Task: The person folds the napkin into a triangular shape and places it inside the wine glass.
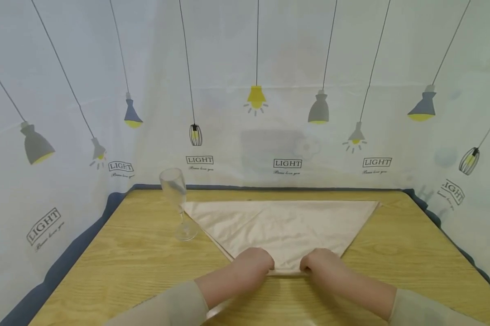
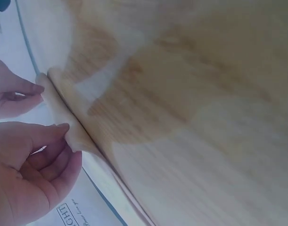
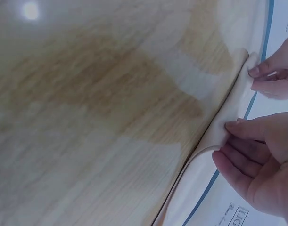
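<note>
A pale cream cloth napkin [image 1: 285, 231] lies folded on the wooden table, wide along its far side and narrowing toward me. Its near edge is turned over into a short straight fold. My left hand [image 1: 253, 267] pinches the left part of this fold between thumb and fingers, seen closely in the left wrist view, where the rolled edge of the napkin [image 2: 63, 110] stands at the fingertips. On the right part, my right hand [image 1: 324, 267] pinches the same fold, thumb on the near side. In the right wrist view the napkin [image 3: 217, 127] runs between both hands.
A clear stemmed glass [image 1: 181, 217] stands upright at the napkin's far left corner. The wooden table [image 1: 118, 253] extends on both sides. White curtains [image 1: 228, 54] printed with hanging lamps enclose it, with a dark blue hem [image 1: 65, 262] along the table's edges.
</note>
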`<state>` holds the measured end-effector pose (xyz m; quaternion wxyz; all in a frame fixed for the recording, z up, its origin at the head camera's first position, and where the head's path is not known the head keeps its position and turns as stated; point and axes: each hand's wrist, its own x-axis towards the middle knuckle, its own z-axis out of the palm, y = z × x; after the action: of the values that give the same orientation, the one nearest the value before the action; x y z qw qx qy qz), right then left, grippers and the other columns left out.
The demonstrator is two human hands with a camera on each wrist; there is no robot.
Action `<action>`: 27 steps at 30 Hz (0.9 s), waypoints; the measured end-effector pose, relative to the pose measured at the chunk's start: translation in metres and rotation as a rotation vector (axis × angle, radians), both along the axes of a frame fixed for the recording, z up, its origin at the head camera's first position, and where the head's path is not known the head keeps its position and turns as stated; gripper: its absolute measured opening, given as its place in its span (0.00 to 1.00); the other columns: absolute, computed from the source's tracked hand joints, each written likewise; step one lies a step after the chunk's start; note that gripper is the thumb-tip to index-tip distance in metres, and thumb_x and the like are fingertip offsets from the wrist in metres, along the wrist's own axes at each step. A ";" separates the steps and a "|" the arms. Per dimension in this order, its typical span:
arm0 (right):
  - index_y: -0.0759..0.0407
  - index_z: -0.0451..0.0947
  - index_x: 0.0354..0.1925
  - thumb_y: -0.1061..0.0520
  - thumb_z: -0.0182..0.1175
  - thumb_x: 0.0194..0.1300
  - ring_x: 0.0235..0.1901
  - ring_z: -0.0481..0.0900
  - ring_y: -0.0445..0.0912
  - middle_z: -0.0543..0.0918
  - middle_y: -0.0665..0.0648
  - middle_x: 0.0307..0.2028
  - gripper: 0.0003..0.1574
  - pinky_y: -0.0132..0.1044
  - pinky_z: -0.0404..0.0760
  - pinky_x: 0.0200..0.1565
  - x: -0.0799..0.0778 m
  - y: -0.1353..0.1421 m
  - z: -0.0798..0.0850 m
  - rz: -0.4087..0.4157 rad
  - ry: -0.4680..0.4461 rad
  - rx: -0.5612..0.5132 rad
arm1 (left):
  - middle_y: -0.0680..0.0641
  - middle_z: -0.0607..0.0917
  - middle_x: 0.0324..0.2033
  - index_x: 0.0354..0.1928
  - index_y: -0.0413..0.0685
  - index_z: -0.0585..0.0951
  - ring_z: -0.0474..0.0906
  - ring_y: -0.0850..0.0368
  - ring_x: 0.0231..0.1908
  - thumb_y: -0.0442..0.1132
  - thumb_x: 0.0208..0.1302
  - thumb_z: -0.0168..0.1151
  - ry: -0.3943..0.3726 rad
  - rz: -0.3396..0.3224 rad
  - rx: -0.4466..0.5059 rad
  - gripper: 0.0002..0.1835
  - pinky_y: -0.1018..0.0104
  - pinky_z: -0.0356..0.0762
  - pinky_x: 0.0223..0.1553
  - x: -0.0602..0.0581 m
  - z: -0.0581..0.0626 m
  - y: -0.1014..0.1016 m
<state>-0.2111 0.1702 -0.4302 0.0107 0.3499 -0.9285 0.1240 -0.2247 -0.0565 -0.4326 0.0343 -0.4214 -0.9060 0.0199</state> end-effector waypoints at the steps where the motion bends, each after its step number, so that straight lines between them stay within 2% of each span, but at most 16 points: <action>1: 0.56 0.87 0.28 0.70 0.67 0.54 0.30 0.84 0.46 0.86 0.51 0.28 0.10 0.35 0.81 0.33 -0.002 0.001 0.001 -0.010 -0.032 -0.020 | 0.60 0.86 0.34 0.37 0.54 0.87 0.81 0.66 0.37 0.33 0.59 0.68 -0.026 0.013 0.026 0.08 0.78 0.75 0.40 -0.002 0.000 -0.001; 4: 0.59 0.87 0.29 0.70 0.66 0.57 0.32 0.85 0.49 0.87 0.54 0.29 0.08 0.35 0.82 0.33 -0.007 0.003 0.001 -0.042 -0.136 -0.095 | 0.58 0.86 0.34 0.38 0.51 0.86 0.82 0.65 0.37 0.34 0.59 0.69 -0.124 0.064 0.104 0.06 0.78 0.76 0.38 -0.006 0.001 -0.002; 7: 0.61 0.87 0.29 0.72 0.65 0.56 0.32 0.85 0.50 0.87 0.55 0.29 0.09 0.35 0.82 0.32 -0.011 0.005 0.000 -0.057 -0.194 -0.136 | 0.56 0.86 0.35 0.38 0.48 0.86 0.81 0.63 0.38 0.33 0.59 0.69 -0.233 0.119 0.167 0.06 0.76 0.76 0.38 -0.010 0.003 -0.003; 9: 0.62 0.87 0.29 0.73 0.64 0.56 0.32 0.84 0.50 0.87 0.55 0.29 0.09 0.35 0.82 0.32 -0.014 0.006 -0.001 -0.061 -0.203 -0.152 | 0.55 0.86 0.34 0.38 0.47 0.86 0.81 0.62 0.38 0.32 0.59 0.69 -0.265 0.138 0.184 0.05 0.75 0.76 0.38 -0.012 0.005 -0.003; 12: 0.61 0.85 0.29 0.71 0.65 0.57 0.28 0.81 0.44 0.84 0.52 0.27 0.07 0.33 0.79 0.30 -0.017 0.007 -0.001 -0.076 -0.238 -0.164 | 0.55 0.84 0.31 0.36 0.48 0.85 0.79 0.63 0.35 0.33 0.59 0.70 -0.265 0.150 0.184 0.05 0.75 0.75 0.36 -0.014 0.004 -0.002; 17: 0.56 0.81 0.26 0.71 0.67 0.56 0.24 0.74 0.38 0.79 0.46 0.23 0.11 0.33 0.76 0.28 -0.019 0.007 -0.002 -0.108 -0.282 -0.169 | 0.57 0.85 0.28 0.31 0.49 0.86 0.80 0.65 0.32 0.36 0.58 0.71 -0.170 0.124 0.161 0.02 0.76 0.75 0.34 -0.014 -0.001 0.001; 20: 0.57 0.82 0.21 0.71 0.66 0.56 0.21 0.69 0.36 0.77 0.44 0.20 0.13 0.33 0.74 0.27 -0.022 0.006 -0.002 -0.115 -0.269 -0.143 | 0.58 0.83 0.23 0.23 0.51 0.85 0.78 0.66 0.27 0.37 0.59 0.70 -0.057 0.106 0.111 0.08 0.75 0.75 0.31 -0.013 -0.003 0.003; 22: 0.57 0.83 0.18 0.71 0.66 0.56 0.20 0.62 0.35 0.72 0.42 0.18 0.14 0.31 0.70 0.26 -0.024 0.006 -0.003 -0.076 -0.198 -0.096 | 0.58 0.81 0.20 0.18 0.53 0.81 0.75 0.66 0.24 0.36 0.58 0.68 0.023 0.100 0.063 0.12 0.73 0.74 0.27 -0.012 -0.005 0.005; 25: 0.57 0.82 0.15 0.70 0.67 0.56 0.20 0.51 0.36 0.63 0.43 0.16 0.17 0.29 0.61 0.25 -0.026 0.005 -0.005 0.037 -0.032 0.003 | 0.58 0.75 0.17 0.14 0.55 0.76 0.69 0.65 0.20 0.36 0.54 0.68 0.122 0.087 -0.017 0.15 0.71 0.70 0.24 -0.010 -0.006 0.006; 27: 0.55 0.83 0.15 0.68 0.68 0.57 0.20 0.51 0.35 0.61 0.43 0.17 0.16 0.28 0.60 0.24 -0.026 0.005 -0.005 0.100 0.088 0.071 | 0.58 0.75 0.19 0.16 0.58 0.79 0.68 0.64 0.22 0.37 0.56 0.68 0.170 0.068 -0.070 0.13 0.71 0.68 0.25 -0.009 -0.006 0.005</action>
<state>-0.2366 0.1757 -0.4352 0.0329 0.4013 -0.9122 0.0761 -0.2332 -0.0516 -0.4381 0.0956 -0.3880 -0.9124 0.0883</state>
